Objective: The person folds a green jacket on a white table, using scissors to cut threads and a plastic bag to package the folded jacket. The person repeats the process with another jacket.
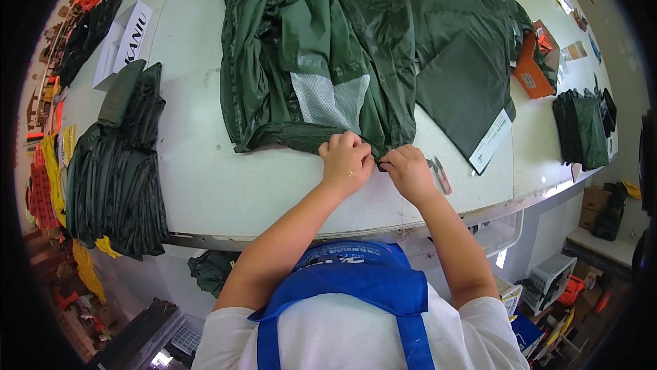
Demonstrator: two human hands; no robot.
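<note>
Across the middle of the pale tabletop [195,188], from the far edge to a little short of the near one, spreads a green garment [315,34], rumpled, with a long band of its cloth gathered along the side facing the person. At the near left corner of the tabletop sits a tall pile of folded dark green pieces [116,195]. Right of the garment lies a smooth dark green panel [458,96], narrowing to a corner toward the near edge; whether it is joined to the garment cannot be told. Toward the right edge stands a smaller green bundle [582,127], toward the left edge a white box [120,41], and beyond the bundle an orange box [530,72]. A pale mesh patch [332,99] shows on the garment. Near its lower right corner, the left hand [348,162] curls its fingers closed on the gathered band, while the right hand [409,170], just beside it, pinches the band's end between thumb and fingers. A white strip [491,141] lies on the panel's corner. Smallest, pink-handled snips [442,177] rest beside the right hand.
</note>
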